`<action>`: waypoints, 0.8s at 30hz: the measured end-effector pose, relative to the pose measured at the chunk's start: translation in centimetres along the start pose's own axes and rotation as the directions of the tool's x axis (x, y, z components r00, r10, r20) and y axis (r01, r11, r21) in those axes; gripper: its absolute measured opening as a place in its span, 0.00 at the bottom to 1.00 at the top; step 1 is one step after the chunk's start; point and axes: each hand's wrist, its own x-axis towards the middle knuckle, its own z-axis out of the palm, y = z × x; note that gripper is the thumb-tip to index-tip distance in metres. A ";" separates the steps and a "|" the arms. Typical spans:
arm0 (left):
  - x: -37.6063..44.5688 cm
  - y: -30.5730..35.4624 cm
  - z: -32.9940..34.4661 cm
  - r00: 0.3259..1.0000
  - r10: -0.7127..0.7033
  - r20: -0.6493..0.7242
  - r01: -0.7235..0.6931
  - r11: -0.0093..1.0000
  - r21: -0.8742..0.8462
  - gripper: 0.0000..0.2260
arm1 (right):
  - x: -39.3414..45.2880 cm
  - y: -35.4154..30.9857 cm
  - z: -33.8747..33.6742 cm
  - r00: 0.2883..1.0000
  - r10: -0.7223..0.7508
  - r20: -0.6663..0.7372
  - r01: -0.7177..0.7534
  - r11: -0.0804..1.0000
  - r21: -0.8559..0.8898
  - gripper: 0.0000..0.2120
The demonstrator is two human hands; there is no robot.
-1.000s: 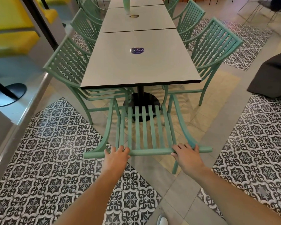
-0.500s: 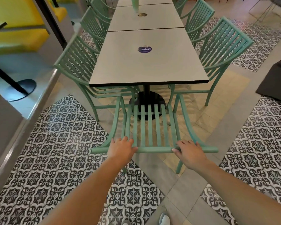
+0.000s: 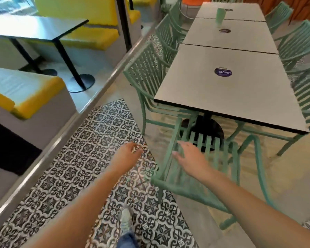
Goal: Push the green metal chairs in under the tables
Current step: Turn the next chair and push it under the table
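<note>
Hands: left hand and right hand loose-fingered, empty, beside end chair; we square its back to the table edge.

We have let go of the end chair: our left hand now hangs over the patterned floor beside it, our right hand open above its backrest.

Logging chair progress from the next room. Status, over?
Left hand off the chair, loose over the patterned floor. Right hand open above the end chair, no grip. Chair's front under the near table. Nothing blocking.
</note>
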 end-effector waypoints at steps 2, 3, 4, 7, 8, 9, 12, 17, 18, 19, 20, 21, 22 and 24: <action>3.2 -2.6 -3.4 0.999 -0.041 -0.024 0.039 0.995 -0.090 0.18 | 4.1 -3.1 1.1 0.999 -0.032 0.006 0.032 0.999 -0.029 0.27; 4.8 -3.5 -4.7 0.998 -0.044 -0.042 0.040 0.996 -0.083 0.18 | 5.9 -4.2 1.3 0.999 -0.042 0.005 0.042 0.998 -0.041 0.27; 7.1 -4.7 -6.4 0.996 -0.039 -0.075 0.035 0.998 -0.052 0.19 | 8.4 -5.7 1.6 0.998 -0.056 -0.003 0.056 0.997 -0.058 0.27; 14.4 -7.3 -10.9 0.990 0.052 -0.134 -0.033 0.989 0.143 0.24 | 16.4 -9.9 2.3 0.998 -0.051 -0.046 0.046 0.993 -0.107 0.26; 16.8 -8.3 -12.9 0.988 0.080 -0.131 -0.049 0.973 0.226 0.24 | 19.6 -11.9 2.8 0.999 -0.029 -0.040 0.025 0.994 -0.108 0.26; 18.8 -9.1 -14.7 0.988 0.100 -0.120 -0.061 0.956 0.289 0.24 | 22.2 -13.4 3.1 0.999 -0.007 -0.036 0.004 0.995 -0.097 0.26; 24.7 -10.6 -20.7 0.983 0.153 -0.103 -0.105 0.924 0.367 0.21 | 29.4 -18.0 3.5 0.997 0.041 -0.064 -0.045 0.997 -0.062 0.27; 36.0 -11.4 -29.3 0.969 0.208 -0.132 -0.134 0.893 0.429 0.19 | 40.6 -24.2 2.8 0.994 0.073 -0.079 -0.076 0.996 -0.037 0.26; 38.5 -11.4 -30.4 0.968 0.214 -0.128 -0.140 0.892 0.429 0.19 | 43.1 -25.1 2.7 0.993 0.080 -0.090 -0.082 0.996 -0.025 0.27; 41.1 -11.4 -31.3 0.969 0.217 -0.115 -0.149 0.891 0.429 0.19 | 45.7 -25.9 2.7 0.992 0.079 -0.099 -0.081 0.997 -0.015 0.27; 43.2 -11.5 -32.0 0.972 0.211 -0.102 -0.150 0.896 0.418 0.20 | 48.0 -26.8 2.7 0.991 0.083 -0.107 -0.083 0.997 0.002 0.27; 46.2 -11.7 -32.7 0.975 0.203 -0.096 -0.150 0.906 0.395 0.20 | 51.1 -27.6 2.8 0.989 0.092 -0.118 -0.088 0.995 0.036 0.27; 49.0 -11.7 -33.6 0.976 0.198 -0.092 -0.151 0.917 0.368 0.21 | 54.1 -28.6 2.8 0.986 0.100 -0.131 -0.089 0.992 0.088 0.26; 54.3 -11.2 -35.7 0.975 0.194 -0.105 -0.154 0.940 0.306 0.22 | 60.2 -30.3 2.3 0.978 0.142 -0.154 -0.099 0.961 0.260 0.25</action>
